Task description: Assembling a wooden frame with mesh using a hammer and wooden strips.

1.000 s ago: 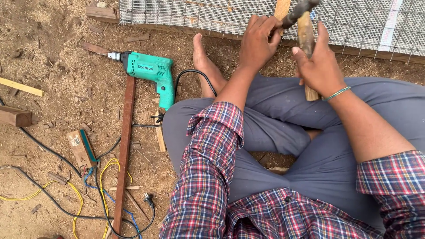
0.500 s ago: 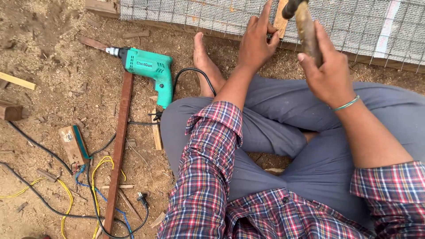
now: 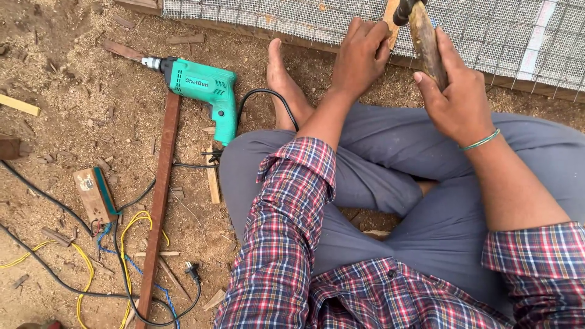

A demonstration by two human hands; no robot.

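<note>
The right hand (image 3: 457,100) is closed around the wooden handle of a hammer (image 3: 425,42), and the dark head is at the top edge of the view. The left hand (image 3: 361,58) lies with its fingers bent on a thin wooden strip (image 3: 390,24), which rests on the wire mesh (image 3: 487,30). I cannot tell if it pinches something. A green drill (image 3: 204,85) lies on the ground to the left, beside a long brown plank (image 3: 159,201).
</note>
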